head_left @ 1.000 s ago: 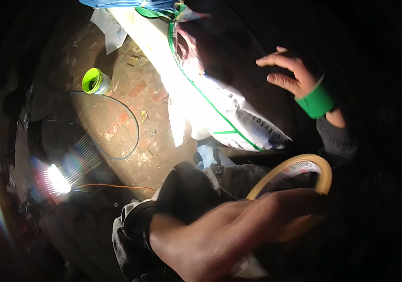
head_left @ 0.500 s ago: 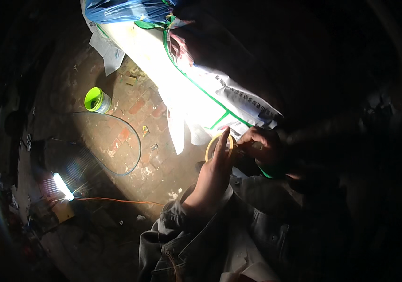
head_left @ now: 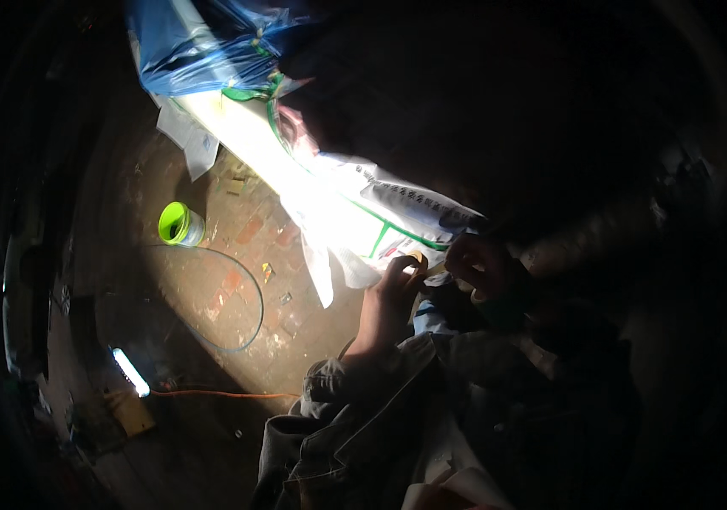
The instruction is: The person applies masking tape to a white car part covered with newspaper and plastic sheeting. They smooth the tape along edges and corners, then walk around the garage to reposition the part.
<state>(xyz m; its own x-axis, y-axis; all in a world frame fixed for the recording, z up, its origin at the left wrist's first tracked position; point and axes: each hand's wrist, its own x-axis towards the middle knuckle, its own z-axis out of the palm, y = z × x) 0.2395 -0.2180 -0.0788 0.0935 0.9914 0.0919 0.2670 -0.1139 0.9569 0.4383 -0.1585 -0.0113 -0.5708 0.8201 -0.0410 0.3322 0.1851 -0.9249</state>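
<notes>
My left hand (head_left: 387,296) has its fingers curled around a yellowish ring (head_left: 419,260) that looks like a roll of tape. Just to its right, my right hand (head_left: 476,262) is in shadow with its fingers bent together, and whatever they pinch cannot be made out. Both hands are at the near end of a white sheet (head_left: 338,217) with green edging and a row of dark print, brightly lit along its middle. The ring's lower part is hidden by my left fingers.
Blue plastic film (head_left: 181,64) covers the sheet's far end. On the brick floor stand a lime-green bucket (head_left: 175,224) and a looped dark cable (head_left: 261,310). A lit tube lamp (head_left: 131,372) with an orange cord (head_left: 219,393) lies at the left. Deep shadow covers the right side.
My left hand's fingers, stretched up across the ring before, are now curled around it. The right hand stays close beside it. The view has shifted, so the floor items appear lower.
</notes>
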